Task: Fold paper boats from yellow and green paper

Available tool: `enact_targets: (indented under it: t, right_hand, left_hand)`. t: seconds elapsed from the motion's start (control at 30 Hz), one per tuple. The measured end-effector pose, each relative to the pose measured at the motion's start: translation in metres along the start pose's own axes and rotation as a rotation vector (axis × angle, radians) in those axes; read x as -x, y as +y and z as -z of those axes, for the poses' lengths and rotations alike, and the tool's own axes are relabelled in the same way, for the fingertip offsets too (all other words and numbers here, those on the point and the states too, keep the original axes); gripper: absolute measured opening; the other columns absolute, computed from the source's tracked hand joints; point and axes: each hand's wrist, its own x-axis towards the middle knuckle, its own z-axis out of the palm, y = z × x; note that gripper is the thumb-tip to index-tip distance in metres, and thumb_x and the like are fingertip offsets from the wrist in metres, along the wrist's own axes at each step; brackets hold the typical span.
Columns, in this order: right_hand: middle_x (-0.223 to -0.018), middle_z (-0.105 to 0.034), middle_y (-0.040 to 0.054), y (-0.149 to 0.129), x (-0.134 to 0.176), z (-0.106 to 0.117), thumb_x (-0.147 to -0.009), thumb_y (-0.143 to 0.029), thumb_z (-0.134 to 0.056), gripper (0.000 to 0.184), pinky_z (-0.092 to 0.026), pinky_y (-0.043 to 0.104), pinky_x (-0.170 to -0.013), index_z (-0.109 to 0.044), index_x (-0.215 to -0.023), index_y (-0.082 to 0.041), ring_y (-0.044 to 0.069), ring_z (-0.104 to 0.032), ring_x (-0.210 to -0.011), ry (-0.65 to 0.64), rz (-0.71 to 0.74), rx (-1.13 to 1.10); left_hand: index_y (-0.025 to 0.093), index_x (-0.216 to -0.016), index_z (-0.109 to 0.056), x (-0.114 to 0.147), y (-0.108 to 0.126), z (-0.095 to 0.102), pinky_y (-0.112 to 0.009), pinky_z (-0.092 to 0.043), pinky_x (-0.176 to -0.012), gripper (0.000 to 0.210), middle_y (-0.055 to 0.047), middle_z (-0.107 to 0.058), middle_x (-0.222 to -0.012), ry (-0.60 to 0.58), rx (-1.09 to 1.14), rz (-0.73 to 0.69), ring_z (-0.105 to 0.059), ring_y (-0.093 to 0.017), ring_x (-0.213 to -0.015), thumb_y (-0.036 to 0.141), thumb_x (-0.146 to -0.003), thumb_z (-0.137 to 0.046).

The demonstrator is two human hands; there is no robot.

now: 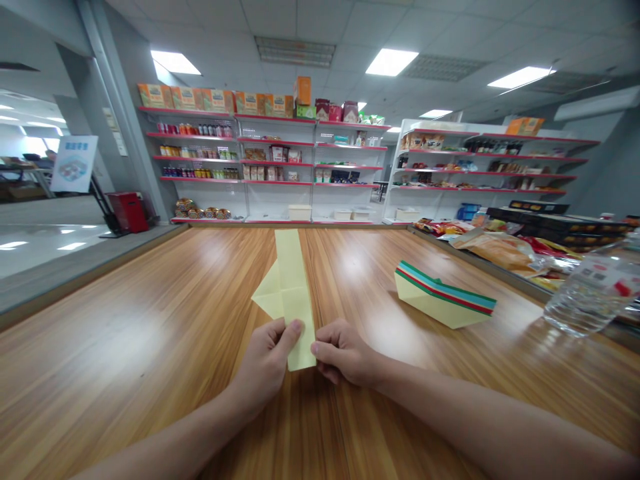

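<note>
A pale yellow sheet of paper (293, 280), partly folded, is held between my two hands just over the wooden table. It forms a long upright strip with a pointed triangular flap sticking out on its left. My left hand (267, 353) is closed on the paper's lower left, the thumb lying on top. My right hand (345, 351) pinches the lower right edge between thumb and fingers. To the right, apart from both hands, rests a folded paper piece (445, 297), yellow below with green, red, white and blue stripes along its top.
A clear plastic bottle (583, 297) stands at the right on the wooden table (165, 347). Behind it lie packaged snacks (500, 250) and dark boxes (550, 227). Stocked shelves (275, 160) line the back beyond the table. A red box (127, 212) and a sign (75, 165) stand at the left.
</note>
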Motion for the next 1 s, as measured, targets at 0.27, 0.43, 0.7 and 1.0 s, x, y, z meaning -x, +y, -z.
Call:
enact_targets:
  t: [0.27,0.43,0.7,1.0]
  right_hand:
    - [-0.039,-0.047,-0.0034,-0.0047,0.0004,-0.0008,-0.08,-0.035,-0.051,0.034,-0.026,0.014,-0.029,-0.051,-0.054,-0.013,0.005,-0.041,-0.031,-0.014,-0.026,-0.006]
    - [-0.036,-0.044,-0.0052,-0.0063,0.0006,-0.0015,-0.079,-0.032,-0.051,0.033,-0.026,0.014,-0.029,-0.05,-0.053,-0.014,0.005,-0.039,-0.029,-0.036,-0.047,0.03]
    - [-0.039,-0.047,-0.0031,-0.0005,0.0008,0.0004,-0.078,-0.038,-0.053,0.036,-0.026,0.014,-0.03,-0.056,-0.056,-0.011,0.006,-0.041,-0.032,-0.04,-0.052,-0.048]
    - [-0.035,-0.045,-0.0045,-0.003,-0.0002,-0.0009,-0.077,-0.033,-0.055,0.032,-0.025,0.014,-0.027,-0.054,-0.053,-0.012,0.005,-0.038,-0.027,-0.035,-0.081,-0.036]
  left_hand:
    - [0.014,-0.064,-0.054,-0.0005,0.0004,0.0005,-0.021,-0.033,-0.047,0.038,0.001,-0.052,-0.055,0.007,0.016,0.01,-0.046,-0.011,-0.05,0.049,-0.08,-0.054]
    - [0.014,-0.06,-0.053,-0.0024,0.0004,0.0014,-0.02,-0.031,-0.046,0.038,0.003,-0.048,-0.054,0.054,0.002,-0.028,-0.041,-0.01,-0.05,0.048,-0.079,-0.056]
    - [0.014,-0.061,-0.053,-0.0015,-0.002,0.0012,-0.021,-0.03,-0.045,0.04,0.002,-0.049,-0.054,0.032,0.008,0.01,-0.042,-0.01,-0.049,0.05,-0.08,-0.054]
    - [0.015,-0.06,-0.049,-0.0027,-0.001,0.002,-0.02,-0.03,-0.047,0.039,0.003,-0.045,-0.054,0.029,-0.027,-0.028,-0.039,-0.009,-0.05,0.046,-0.082,-0.054]
